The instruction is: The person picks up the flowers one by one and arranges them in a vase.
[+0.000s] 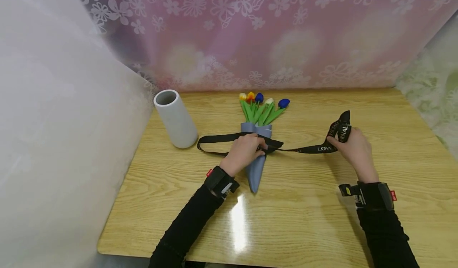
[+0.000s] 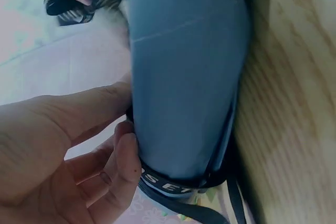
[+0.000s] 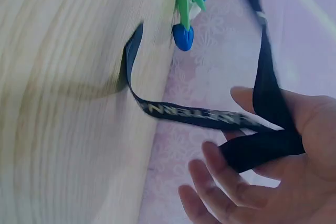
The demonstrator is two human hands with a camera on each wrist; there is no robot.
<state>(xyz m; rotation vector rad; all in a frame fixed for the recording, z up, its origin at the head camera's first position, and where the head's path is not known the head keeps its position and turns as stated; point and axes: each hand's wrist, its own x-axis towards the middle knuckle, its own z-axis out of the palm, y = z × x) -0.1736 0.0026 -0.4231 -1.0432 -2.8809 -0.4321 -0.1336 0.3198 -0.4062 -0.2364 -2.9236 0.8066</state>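
Observation:
A small bouquet of tulips, white, orange and blue, lies on the table in a blue-grey paper wrap. A black ribbon with pale lettering goes round the wrap, shown closely in the left wrist view, where the wrapper fills the middle. My left hand pinches the ribbon at the bouquet's middle with thumb and fingers. Out to the right, my right hand holds the gathered far length of the ribbon above the table. In the right wrist view, looped ribbon crosses that hand's palm.
Left of the bouquet stands a white vase. A ribbon loop lies between vase and bouquet. The wooden table ends at a pink floral curtain behind, with a white sheet along the left.

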